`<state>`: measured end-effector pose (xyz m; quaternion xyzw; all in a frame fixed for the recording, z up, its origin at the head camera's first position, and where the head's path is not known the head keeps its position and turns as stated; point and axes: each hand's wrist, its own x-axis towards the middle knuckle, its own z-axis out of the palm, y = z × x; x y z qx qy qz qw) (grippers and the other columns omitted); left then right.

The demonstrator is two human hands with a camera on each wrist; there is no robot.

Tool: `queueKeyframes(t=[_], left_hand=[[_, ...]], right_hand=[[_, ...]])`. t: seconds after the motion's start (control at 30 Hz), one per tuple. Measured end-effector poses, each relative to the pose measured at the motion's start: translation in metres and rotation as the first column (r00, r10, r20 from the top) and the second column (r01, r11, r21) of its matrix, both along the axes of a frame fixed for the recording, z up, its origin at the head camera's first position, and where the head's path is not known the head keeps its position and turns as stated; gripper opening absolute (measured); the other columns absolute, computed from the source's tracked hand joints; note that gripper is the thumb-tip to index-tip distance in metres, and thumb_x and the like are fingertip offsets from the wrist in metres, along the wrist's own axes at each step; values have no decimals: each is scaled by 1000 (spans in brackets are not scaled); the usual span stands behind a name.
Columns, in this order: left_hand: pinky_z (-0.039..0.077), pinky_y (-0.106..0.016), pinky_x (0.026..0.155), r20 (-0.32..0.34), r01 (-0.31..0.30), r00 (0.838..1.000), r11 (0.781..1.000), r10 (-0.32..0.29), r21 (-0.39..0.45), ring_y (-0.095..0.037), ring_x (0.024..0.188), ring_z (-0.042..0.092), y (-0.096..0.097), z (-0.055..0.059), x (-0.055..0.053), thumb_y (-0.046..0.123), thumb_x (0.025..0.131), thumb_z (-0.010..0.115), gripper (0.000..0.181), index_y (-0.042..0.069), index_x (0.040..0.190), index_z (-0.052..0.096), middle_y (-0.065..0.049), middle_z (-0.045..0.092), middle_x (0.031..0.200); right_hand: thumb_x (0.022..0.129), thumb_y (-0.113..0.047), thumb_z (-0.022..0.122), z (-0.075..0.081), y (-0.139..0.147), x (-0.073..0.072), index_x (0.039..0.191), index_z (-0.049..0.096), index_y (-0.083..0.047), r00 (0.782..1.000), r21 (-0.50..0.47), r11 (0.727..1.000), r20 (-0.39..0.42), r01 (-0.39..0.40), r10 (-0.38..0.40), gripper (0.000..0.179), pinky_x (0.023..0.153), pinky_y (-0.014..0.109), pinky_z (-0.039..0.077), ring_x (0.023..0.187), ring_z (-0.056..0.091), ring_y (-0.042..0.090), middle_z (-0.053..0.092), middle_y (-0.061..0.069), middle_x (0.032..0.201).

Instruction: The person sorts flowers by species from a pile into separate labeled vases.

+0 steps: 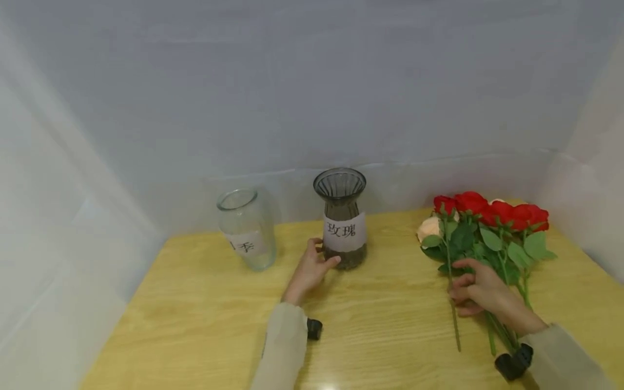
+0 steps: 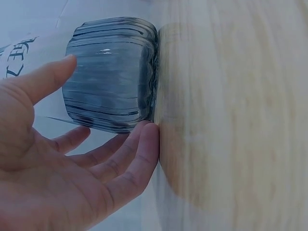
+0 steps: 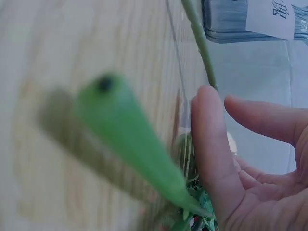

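Observation:
My left hand (image 1: pixel 312 270) is at the lower left side of the dark ribbed glass vase (image 1: pixel 345 208), which stands upright. In the left wrist view the thumb lies over the vase's side and the relaxed fingers spread along its base (image 2: pixel 108 77). With the fingertips of my right hand (image 1: pixel 480 292) I pinch the green stem (image 1: pixel 455 330) of a red rose (image 1: pixel 444 203) at the left of the bunch. That stem (image 3: pixel 199 41) passes behind the fingertips in the right wrist view. Several red roses (image 1: pixel 521 216) and a pale flower (image 1: pixel 430 232) lie beside it.
A clear glass vase (image 1: pixel 268 233) with a white label (image 1: pixel 247 244) stands left of the dark one. The dark vase's label (image 1: pixel 345 233) also bears handwritten characters. Loose stems (image 1: pixel 502 330) reach forward under my right wrist. Pale sheeting (image 1: pixel 312 108) rises behind the wooden table (image 1: pixel 195 325).

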<state>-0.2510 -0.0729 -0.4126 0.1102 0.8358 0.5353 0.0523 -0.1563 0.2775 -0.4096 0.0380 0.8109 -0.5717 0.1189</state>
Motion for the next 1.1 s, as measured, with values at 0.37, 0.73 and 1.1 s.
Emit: queueKeyframes(t=[0.37, 0.73, 1.1], left_hand=[[47, -54, 101, 10, 15, 1000, 1000, -15, 16, -49, 124, 52, -3, 0, 1, 13, 98, 68, 64, -10, 145, 30, -36, 45, 140], [48, -53, 101, 37, 37, 999, 997, -39, 62, -50, 126, 50, -1, -2, 1, 11, 98, 67, 64, -11, 145, 29, -36, 42, 144], [49, -52, 99, 51, 6, 999, 998, -9, 60, -48, 124, 52, -2, 1, 3, 12, 99, 66, 63, -10, 145, 30, -34, 42, 144]], right_hand=[[93, 9, 61, 3, 1, 3, 149, 23, 12, 997, -127, 990, -45, 63, -69, 68, 64, 44, 61, 81, 69, 19, 66, 4, 94], [94, 9, 62, 7, 4, 5, 152, 25, 9, 987, -218, 967, -69, 128, -146, 69, 67, 39, 61, 85, 69, 14, 66, -5, 100], [97, 8, 60, 13, -3, 3, 137, 42, -14, 975, -398, 903, -76, 164, -210, 49, 68, 38, 62, 83, 68, 13, 67, -5, 96]])
